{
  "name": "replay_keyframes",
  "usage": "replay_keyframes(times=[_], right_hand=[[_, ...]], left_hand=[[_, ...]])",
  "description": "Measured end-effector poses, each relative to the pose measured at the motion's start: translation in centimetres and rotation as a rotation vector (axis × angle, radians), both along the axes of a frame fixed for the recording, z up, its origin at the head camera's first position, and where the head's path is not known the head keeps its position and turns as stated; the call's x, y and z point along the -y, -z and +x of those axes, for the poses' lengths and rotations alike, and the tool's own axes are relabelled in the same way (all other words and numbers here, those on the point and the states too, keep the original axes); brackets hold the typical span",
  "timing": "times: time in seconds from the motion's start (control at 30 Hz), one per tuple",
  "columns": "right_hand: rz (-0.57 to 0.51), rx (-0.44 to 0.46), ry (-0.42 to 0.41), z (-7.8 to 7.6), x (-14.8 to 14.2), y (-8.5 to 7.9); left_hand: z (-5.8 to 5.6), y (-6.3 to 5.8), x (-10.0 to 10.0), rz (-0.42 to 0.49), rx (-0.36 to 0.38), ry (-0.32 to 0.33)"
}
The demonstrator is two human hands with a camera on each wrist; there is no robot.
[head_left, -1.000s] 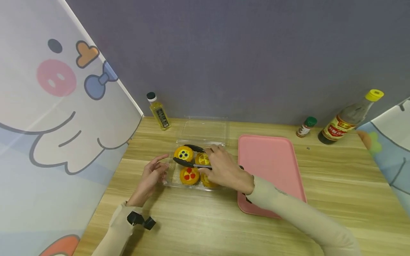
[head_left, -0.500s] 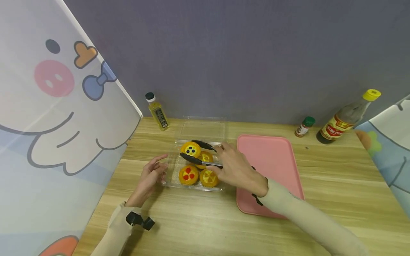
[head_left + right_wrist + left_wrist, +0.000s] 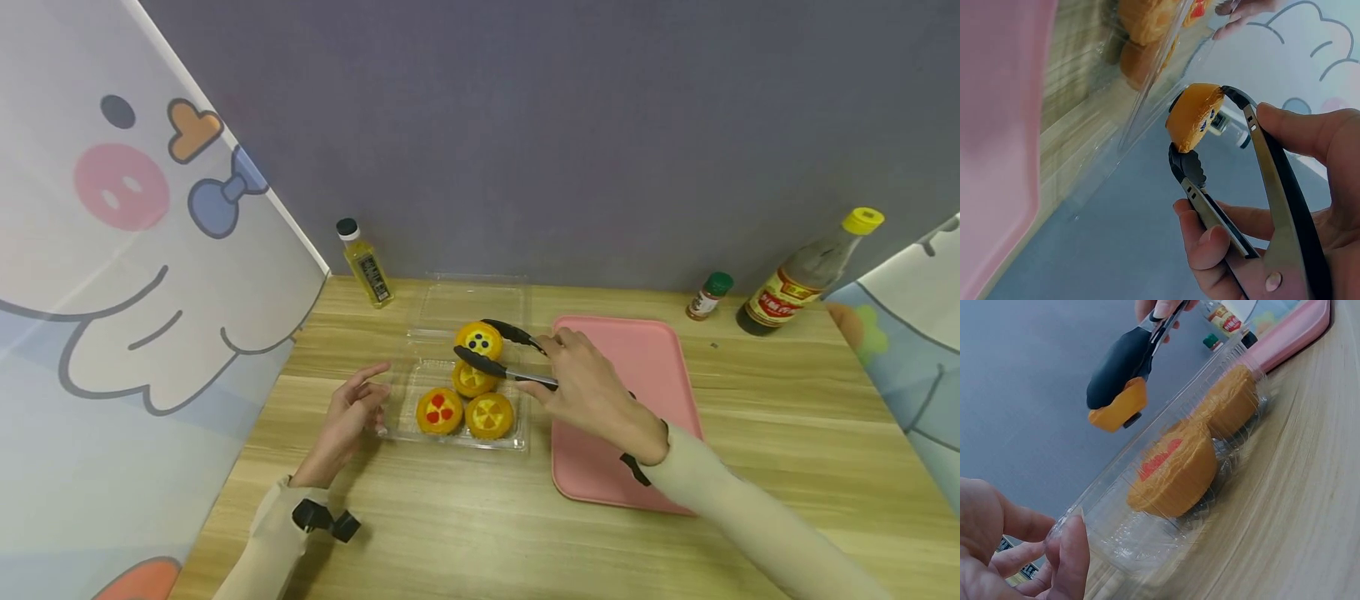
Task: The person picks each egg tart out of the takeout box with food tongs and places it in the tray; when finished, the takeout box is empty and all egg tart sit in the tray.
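Observation:
My right hand grips black-tipped metal tongs. Between the tong tips is an egg tart with blueberries, raised above the clear plastic container. In the left wrist view, the thumb and a finger of my left hand pinch the container's near corner. Three tarts sit inside: one with red fruit, one with yellow wedges beside it, and another wedge-topped tart behind, partly covered by the tongs in the head view.
Right of the container lies a pink tray, partly under my right forearm. The container's lid is folded back towards the wall. An oil bottle stands back left; a green-capped jar and a yellow-capped sauce bottle stand back right.
My right hand has moved right with the tongs, carrying the blueberry tart from the container's back left corner up and over the back wedge-topped tart. My left hand has stayed at the container.

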State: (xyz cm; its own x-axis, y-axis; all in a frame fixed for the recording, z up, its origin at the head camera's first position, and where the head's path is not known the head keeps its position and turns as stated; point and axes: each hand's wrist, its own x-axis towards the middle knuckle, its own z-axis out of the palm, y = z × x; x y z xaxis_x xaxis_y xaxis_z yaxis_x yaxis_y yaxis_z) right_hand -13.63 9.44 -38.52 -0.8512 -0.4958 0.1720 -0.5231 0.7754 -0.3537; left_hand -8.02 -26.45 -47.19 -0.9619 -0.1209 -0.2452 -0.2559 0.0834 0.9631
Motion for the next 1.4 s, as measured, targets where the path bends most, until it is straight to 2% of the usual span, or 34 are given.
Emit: replay_keyframes(times=[0.4, 1.07, 1.4], right_hand=[[-0.025, 0.015, 0.071, -0.1, -3.6, 0.6], [-0.047, -0.098, 0.123, -1.1, -8.6, 3.2], [-0.017, -0.101, 0.148, -1.7, -10.0, 4.4]], left_hand=[[0.2, 0.1, 0.1, 0.010, 0.009, -0.006], [0.0, 0.1, 0.1, 0.043, 0.020, 0.006], [-0.1, 0.0, 0.0, 0.047, 0.023, -0.005]])
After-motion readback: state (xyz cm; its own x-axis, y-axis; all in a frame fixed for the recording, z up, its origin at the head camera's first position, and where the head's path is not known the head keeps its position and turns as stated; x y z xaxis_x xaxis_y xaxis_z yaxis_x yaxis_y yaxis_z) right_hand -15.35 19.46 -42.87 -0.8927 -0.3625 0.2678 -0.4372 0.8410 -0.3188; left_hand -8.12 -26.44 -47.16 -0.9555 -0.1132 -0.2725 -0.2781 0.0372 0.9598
